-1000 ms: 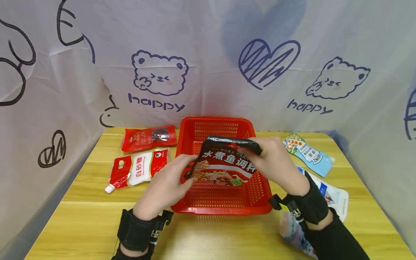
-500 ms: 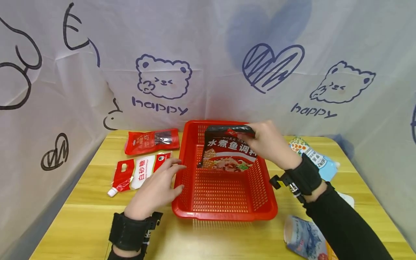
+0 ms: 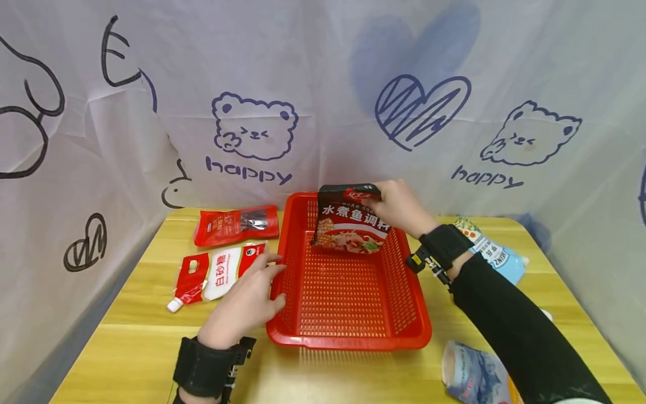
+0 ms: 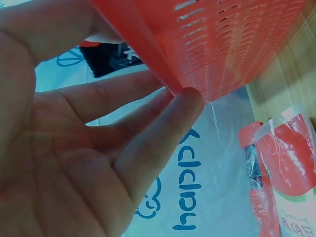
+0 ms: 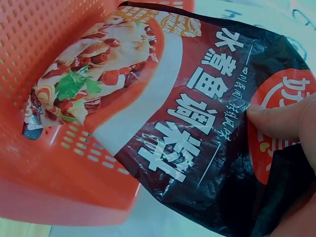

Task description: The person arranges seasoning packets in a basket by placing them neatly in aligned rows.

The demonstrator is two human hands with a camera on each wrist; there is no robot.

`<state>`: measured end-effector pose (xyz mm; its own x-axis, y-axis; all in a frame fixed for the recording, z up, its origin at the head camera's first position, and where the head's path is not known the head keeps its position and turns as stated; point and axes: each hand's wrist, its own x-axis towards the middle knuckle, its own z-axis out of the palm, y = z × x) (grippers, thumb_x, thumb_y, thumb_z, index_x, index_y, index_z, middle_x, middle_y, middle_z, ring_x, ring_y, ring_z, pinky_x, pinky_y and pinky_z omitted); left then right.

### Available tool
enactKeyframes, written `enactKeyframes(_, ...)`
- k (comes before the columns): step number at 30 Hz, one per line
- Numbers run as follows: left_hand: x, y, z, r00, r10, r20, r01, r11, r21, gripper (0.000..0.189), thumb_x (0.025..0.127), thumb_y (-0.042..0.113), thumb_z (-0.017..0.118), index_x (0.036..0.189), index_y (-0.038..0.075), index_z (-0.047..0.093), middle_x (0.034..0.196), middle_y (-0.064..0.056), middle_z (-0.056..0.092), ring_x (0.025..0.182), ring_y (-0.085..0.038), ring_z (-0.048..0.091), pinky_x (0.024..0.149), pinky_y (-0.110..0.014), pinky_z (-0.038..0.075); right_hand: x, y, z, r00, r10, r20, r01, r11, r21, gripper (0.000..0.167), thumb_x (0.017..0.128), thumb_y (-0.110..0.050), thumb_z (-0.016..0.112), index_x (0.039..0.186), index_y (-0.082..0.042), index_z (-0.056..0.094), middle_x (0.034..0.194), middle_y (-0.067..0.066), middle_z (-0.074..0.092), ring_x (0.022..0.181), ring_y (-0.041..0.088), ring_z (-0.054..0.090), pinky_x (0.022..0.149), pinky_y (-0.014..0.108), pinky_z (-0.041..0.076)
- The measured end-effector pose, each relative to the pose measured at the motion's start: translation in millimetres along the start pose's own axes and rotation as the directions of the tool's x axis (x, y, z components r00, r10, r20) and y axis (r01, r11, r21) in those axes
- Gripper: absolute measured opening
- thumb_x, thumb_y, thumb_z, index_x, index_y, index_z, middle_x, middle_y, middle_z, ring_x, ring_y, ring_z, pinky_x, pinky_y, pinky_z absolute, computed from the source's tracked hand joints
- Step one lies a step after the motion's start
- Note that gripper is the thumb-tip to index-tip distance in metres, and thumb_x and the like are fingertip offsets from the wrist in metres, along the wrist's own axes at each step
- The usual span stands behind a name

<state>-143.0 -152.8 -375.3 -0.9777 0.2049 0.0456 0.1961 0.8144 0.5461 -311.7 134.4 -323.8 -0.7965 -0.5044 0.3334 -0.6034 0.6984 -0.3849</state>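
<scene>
My right hand (image 3: 401, 207) pinches the upper right corner of a black and red fish seasoning packet (image 3: 348, 227). The packet stands tilted at the back of a red plastic basket (image 3: 348, 341), its printed front facing me. In the right wrist view, the thumb presses on the front of the seasoning packet (image 5: 197, 103), and its lower end lies inside the perforated basket (image 5: 74, 202). My left hand (image 3: 247, 300) is at the basket's left rim with fingers spread and loosely bent. The left wrist view shows its fingertips (image 4: 190, 98) right at the basket rim (image 4: 143, 54).
Left of the basket lie a red packet (image 3: 234, 225) and a white and red sugar pouch (image 3: 219, 272) with a white cap. On the right are a light blue Heinz pouch (image 3: 499, 255) and a blue-grey pouch (image 3: 474, 370). A printed cloth (image 3: 333, 134) hangs behind the table (image 3: 126, 348).
My left hand has let go of the seasoning packet and moved left to the basket's rim. The right hand has carried the packet back and down into the basket's far end.
</scene>
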Motion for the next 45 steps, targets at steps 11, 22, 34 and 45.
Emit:
enactKeyframes(11, -1.8, 3.3, 3.2, 1.0, -0.009, -0.003, 0.009, 1.0, -0.001, 0.052, 0.085, 0.002, 0.078, 0.134, -0.009, 0.063, 0.15, -0.016, 0.049, 0.12, -0.03, 0.059, 0.078, -0.033, 0.06, 29.2, 11, 19, 0.994, 0.083, 0.072, -0.078, 0.995, -0.068, 0.012, 0.096, -0.01, 0.074, 0.101, 0.001, 0.077, 0.076, 0.009, 0.069, 0.058, 0.017, 0.053, 0.059, 0.031, 0.042)
enactKeyframes(22, -2.5, 3.8, 2.0, 0.999, -0.053, 0.005, 0.053, 0.998, -0.019, 0.054, 0.086, 0.004, 0.079, 0.136, -0.008, 0.062, 0.15, -0.015, 0.048, 0.123, -0.031, 0.057, 0.094, -0.045, 0.06, 52.3, 23, 28, 0.987, 0.161, -0.024, -0.162, 0.982, -0.092, 0.015, 0.098, -0.006, 0.068, 0.111, 0.001, 0.071, 0.101, 0.018, 0.072, 0.083, 0.029, 0.063, 0.078, 0.042, 0.052)
enactKeyframes(34, -0.7, 5.8, 0.5, 0.999, -0.051, 0.006, 0.051, 0.999, -0.012, 0.054, 0.086, 0.003, 0.079, 0.135, -0.008, 0.063, 0.151, -0.015, 0.047, 0.123, -0.032, 0.057, 0.091, -0.044, 0.061, 51.1, 34, 31, 0.961, 0.271, -0.05, -0.274, 0.959, -0.077, 0.044, 0.098, -0.007, 0.067, 0.141, 0.001, 0.059, 0.129, 0.023, 0.068, 0.111, 0.037, 0.067, 0.095, 0.05, 0.055)
enactKeyframes(45, 0.8, 5.0, 1.2, 0.999, -0.043, 0.008, 0.043, 0.999, -0.004, 0.052, 0.086, 0.003, 0.079, 0.134, -0.009, 0.064, 0.15, -0.016, 0.048, 0.124, -0.032, 0.057, 0.095, -0.045, 0.059, 38.2, 37, 15, 0.958, 0.285, -0.04, -0.284, 0.958, 0.027, 0.056, 0.098, -0.017, 0.069, 0.149, -0.003, 0.052, 0.141, 0.021, 0.061, 0.122, 0.038, 0.061, 0.102, 0.052, 0.051)
